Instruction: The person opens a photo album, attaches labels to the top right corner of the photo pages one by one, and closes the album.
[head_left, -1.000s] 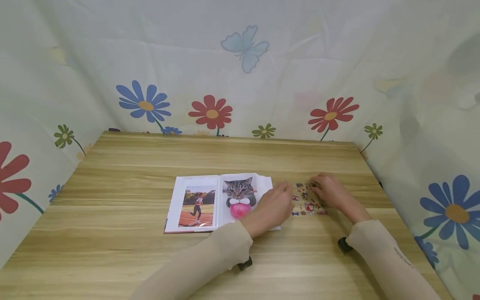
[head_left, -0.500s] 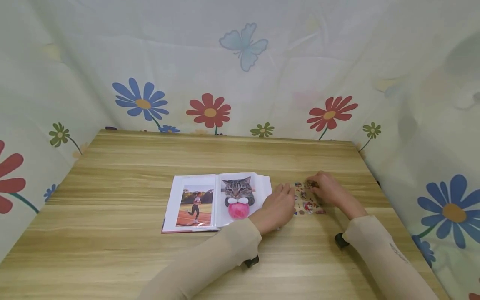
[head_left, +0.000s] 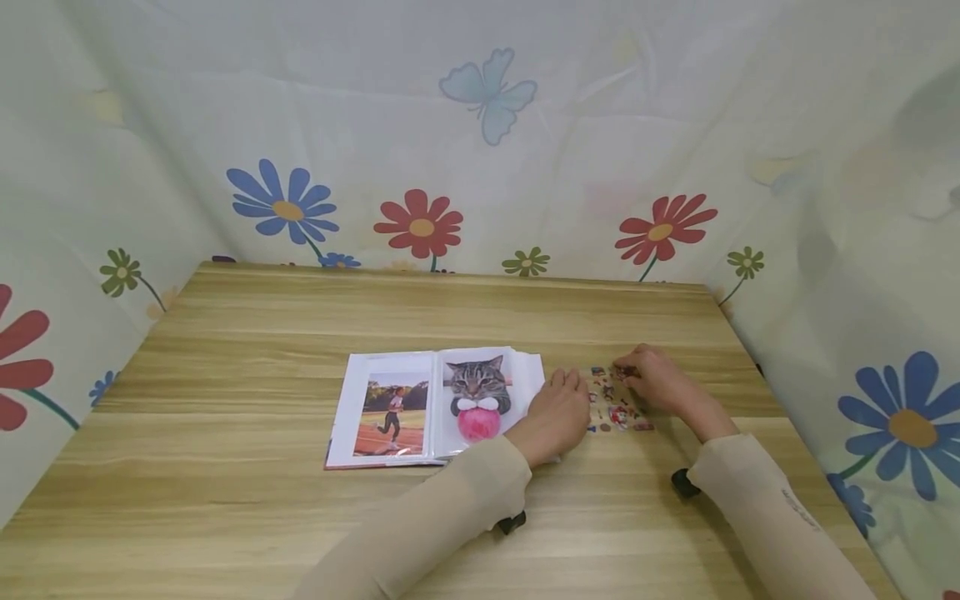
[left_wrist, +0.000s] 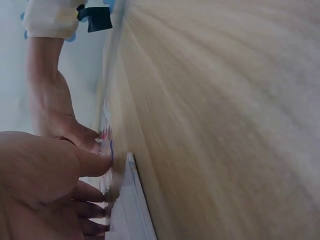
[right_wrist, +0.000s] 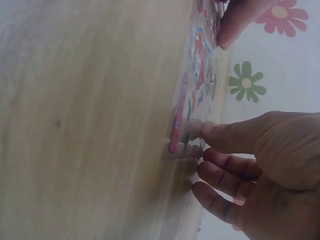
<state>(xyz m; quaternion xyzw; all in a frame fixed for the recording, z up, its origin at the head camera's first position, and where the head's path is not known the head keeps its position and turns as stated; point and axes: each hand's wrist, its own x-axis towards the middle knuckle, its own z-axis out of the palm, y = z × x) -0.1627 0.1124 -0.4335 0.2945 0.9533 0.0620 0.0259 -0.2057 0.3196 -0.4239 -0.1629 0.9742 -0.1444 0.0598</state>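
Observation:
A clear sticker sheet (head_left: 613, 407) with small colourful pictures lies on the table, between the two hands in the head view. The left hand (head_left: 555, 419) rests at the sheet's left edge, its fingertips down and its thumb touching the sheet in the left wrist view. At the sheet's upper right corner, the right hand (head_left: 662, 383) pinches the edge between thumb and forefinger. In the right wrist view, the right thumb (right_wrist: 225, 136) lies against the sheet's end, above a pink strip sticker (right_wrist: 179, 117); the other fingers are loosely bent. Whether a sticker has lifted, I cannot tell.
An open photo album (head_left: 347, 408) lies left of the sheet, partly covered by the left hand. It shows a runner photo (head_left: 392, 414) and a cat picture (head_left: 477, 396). The wooden table (head_left: 225, 375) meets a flowered curtain (head_left: 570, 167) at its back and sides.
The left hand has shifted slightly right and toward the person, uncovering more of the cat picture. The right hand stays at the sheet's corner with little movement.

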